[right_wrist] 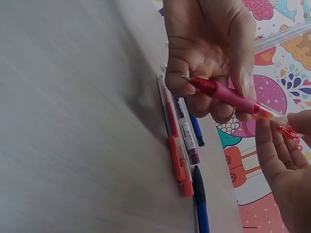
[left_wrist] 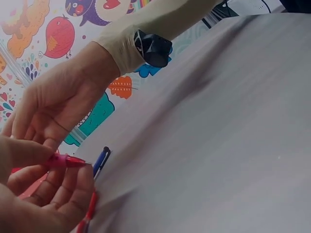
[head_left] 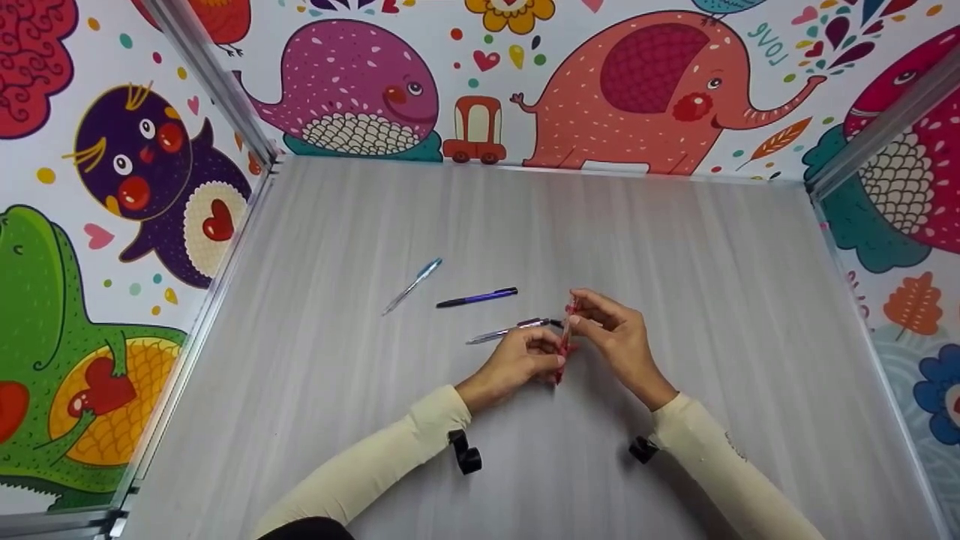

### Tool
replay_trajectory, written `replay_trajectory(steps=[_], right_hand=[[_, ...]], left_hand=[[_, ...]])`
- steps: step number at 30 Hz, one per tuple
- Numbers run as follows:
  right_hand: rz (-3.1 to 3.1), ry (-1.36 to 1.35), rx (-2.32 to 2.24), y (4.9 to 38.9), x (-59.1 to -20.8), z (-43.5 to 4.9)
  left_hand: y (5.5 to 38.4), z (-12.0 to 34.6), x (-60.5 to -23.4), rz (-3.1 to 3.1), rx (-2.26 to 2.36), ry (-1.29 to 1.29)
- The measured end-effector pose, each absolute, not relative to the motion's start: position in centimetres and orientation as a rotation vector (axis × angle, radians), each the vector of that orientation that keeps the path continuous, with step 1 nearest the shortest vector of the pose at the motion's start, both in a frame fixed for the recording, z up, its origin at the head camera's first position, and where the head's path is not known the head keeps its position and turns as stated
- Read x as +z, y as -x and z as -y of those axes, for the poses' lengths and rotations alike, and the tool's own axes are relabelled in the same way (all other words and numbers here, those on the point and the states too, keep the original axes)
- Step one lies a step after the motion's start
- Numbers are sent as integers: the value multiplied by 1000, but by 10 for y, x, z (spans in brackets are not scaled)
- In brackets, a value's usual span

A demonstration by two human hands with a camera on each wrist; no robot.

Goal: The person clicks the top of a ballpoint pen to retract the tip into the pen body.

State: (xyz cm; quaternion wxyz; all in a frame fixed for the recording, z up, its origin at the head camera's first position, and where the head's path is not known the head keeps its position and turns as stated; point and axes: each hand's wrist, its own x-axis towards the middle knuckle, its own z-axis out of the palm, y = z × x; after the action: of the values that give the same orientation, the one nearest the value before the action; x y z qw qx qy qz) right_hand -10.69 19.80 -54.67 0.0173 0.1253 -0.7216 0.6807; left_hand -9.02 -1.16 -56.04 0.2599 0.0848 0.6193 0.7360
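Both hands hold one red ballpoint pen (head_left: 565, 343) with a clear barrel, raised over the table. My left hand (head_left: 517, 361) grips it near the writing end. With thumb and fingers, my right hand (head_left: 616, 330) pinches the opposite, clip end. In the right wrist view the pen (right_wrist: 234, 98) has its metal tip out, past the fingers of the left hand (right_wrist: 214, 58); the right hand (right_wrist: 286, 179) is at the clip. On the table behind lie a red-and-clear pen (right_wrist: 176, 158) and a clear pen with a label (right_wrist: 187, 131).
Farther off lie a clear pen with a light blue top (head_left: 414, 285) and a blue pen with a black grip (head_left: 477, 298). A clear pen with a dark clip (head_left: 506, 331) lies beside the left hand. Printed panels (head_left: 360, 90) wall the grey table (head_left: 337, 420).
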Motion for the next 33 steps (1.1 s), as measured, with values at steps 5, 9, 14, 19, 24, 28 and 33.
replay_trajectory(steps=[5, 9, 14, 19, 24, 28, 33], right_hand=[[2209, -418, 2094, 107, -550, -195], [2203, -458, 2061, 106, -552, -195], [2186, -468, 2056, 106, -554, -197], [2172, -483, 2049, 107, -555, -199], [2172, -499, 2040, 107, -555, -202], [2162, -477, 2077, 106, -554, -204], [2187, -426, 2068, 105, -554, -206]], left_hand=[[92, 14, -561, -1817, 1928, -309], [93, 18, -561, -1961, 1861, -348], [94, 22, -560, -2111, 1796, -371], [95, 24, -560, -2177, 1757, -388], [97, 24, -561, -2199, 1750, -392], [98, 25, -562, -2225, 1752, -405], [99, 27, -563, -2262, 1750, -423]])
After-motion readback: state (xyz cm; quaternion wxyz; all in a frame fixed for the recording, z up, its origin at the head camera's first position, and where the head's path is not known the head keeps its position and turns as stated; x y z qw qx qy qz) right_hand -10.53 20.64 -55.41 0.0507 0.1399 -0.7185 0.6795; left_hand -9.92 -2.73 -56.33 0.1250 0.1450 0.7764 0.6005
